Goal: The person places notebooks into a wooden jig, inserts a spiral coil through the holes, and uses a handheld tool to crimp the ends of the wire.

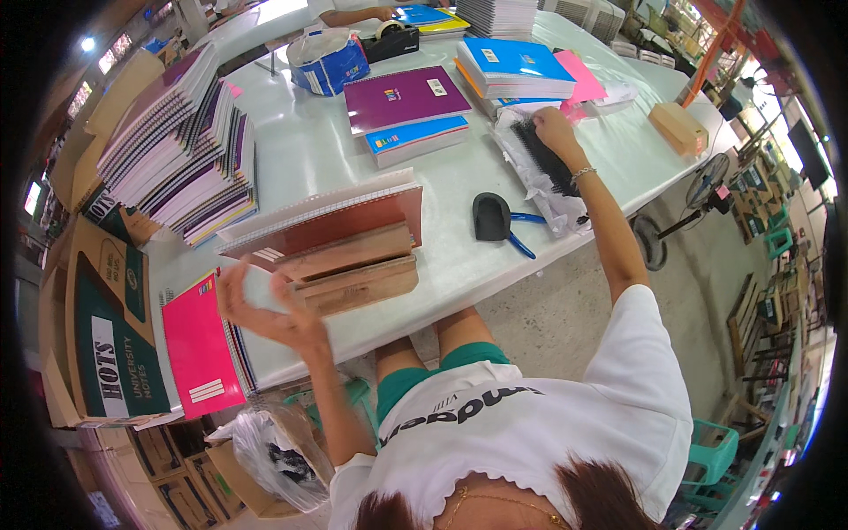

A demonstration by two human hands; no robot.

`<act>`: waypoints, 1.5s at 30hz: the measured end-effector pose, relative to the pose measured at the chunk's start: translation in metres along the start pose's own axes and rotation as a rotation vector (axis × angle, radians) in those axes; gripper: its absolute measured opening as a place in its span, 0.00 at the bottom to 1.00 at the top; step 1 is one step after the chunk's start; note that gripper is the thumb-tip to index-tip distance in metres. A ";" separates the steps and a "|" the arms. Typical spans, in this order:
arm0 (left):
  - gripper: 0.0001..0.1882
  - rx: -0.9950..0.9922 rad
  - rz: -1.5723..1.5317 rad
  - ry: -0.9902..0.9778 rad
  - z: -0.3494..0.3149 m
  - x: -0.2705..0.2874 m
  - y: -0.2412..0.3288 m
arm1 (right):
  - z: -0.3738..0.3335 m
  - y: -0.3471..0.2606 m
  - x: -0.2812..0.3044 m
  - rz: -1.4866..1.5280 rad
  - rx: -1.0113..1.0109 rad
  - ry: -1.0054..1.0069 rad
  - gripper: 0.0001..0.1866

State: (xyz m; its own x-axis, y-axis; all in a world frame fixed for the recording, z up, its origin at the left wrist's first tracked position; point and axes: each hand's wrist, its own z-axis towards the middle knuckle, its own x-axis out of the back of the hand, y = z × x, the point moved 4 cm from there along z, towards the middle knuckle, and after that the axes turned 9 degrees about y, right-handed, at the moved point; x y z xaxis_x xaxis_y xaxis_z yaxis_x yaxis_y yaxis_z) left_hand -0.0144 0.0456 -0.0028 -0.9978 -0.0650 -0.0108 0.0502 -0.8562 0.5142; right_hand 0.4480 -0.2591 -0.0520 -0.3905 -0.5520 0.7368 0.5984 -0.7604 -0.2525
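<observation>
My right hand (558, 140) reaches to the far end of a bundle of black spiral binding coils (546, 163) lying in white plastic wrap. Its fingers are bent closed on the coils there; the fingertips are partly hidden. My left hand (278, 311), slightly blurred, is open with fingers apart and holds nothing. Just beyond it, a notebook (375, 215) with a punched edge along its top leans upright in a slotted wooden stand (358, 287). Blue-handled pliers (521, 238) lie between the stand and the coils, their head under or in a black cup-shaped piece (489, 217).
Purple spiral notebooks (181, 146) form a tall stack at left, above pink ones (203, 344) and a cardboard box (106, 327). Purple (406, 99) and blue (521, 60) notebooks, a blue packet (327, 62) and a tape dispenser (393, 41) stand farther back. A fan (707, 181) is off the right edge.
</observation>
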 end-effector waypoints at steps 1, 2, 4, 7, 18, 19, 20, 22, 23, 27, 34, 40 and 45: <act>0.27 -0.083 0.053 -0.064 -0.004 -0.011 0.021 | 0.003 -0.001 0.006 0.038 0.050 0.041 0.11; 0.29 -0.081 0.006 -0.125 -0.010 -0.024 0.037 | 0.007 -0.006 0.012 0.081 0.102 0.082 0.13; 0.32 -0.128 0.060 -0.263 -0.018 -0.042 0.061 | 0.008 -0.065 0.021 0.337 0.071 -0.095 0.14; 0.35 -0.132 0.112 -0.400 -0.023 -0.073 0.090 | -0.008 -0.154 0.069 0.589 0.106 -0.270 0.14; 0.21 -0.132 0.182 -0.450 -0.020 -0.108 0.079 | -0.056 -0.240 0.103 0.845 0.122 -0.322 0.13; 0.20 -0.117 0.184 -0.464 -0.020 -0.108 0.080 | -0.056 -0.244 0.106 0.832 0.122 -0.337 0.13; 0.19 -0.101 0.186 -0.478 -0.020 -0.108 0.080 | -0.056 -0.246 0.107 0.819 0.123 -0.351 0.13; 0.17 -0.151 0.191 -0.436 -0.022 -0.107 0.081 | -0.057 -0.245 0.103 0.868 0.146 -0.389 0.12; 0.17 -0.176 0.193 -0.415 -0.022 -0.107 0.081 | -0.058 -0.244 0.101 0.892 0.158 -0.408 0.11; 0.16 -0.198 0.172 -0.412 -0.023 -0.109 0.083 | -0.063 -0.242 0.098 0.895 0.217 -0.396 0.11; 0.14 -0.204 0.171 -0.436 -0.022 -0.109 0.082 | -0.070 -0.253 0.114 0.947 0.161 -0.461 0.08; 0.15 -0.245 0.148 -0.459 -0.019 -0.106 0.081 | -0.081 -0.260 0.106 0.802 0.408 -0.325 0.10; 0.15 -0.222 0.140 -0.473 -0.018 -0.104 0.083 | -0.078 -0.261 0.118 0.692 0.276 -0.232 0.12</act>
State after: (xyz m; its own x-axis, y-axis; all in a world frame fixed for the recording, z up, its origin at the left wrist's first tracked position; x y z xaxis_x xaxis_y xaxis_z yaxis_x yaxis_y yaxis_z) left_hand 0.0938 -0.0275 0.0257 -0.8885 0.0080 0.4588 0.1407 -0.9469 0.2890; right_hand 0.1912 -0.1521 0.0517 0.2733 -0.7609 0.5885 0.8166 -0.1398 -0.5600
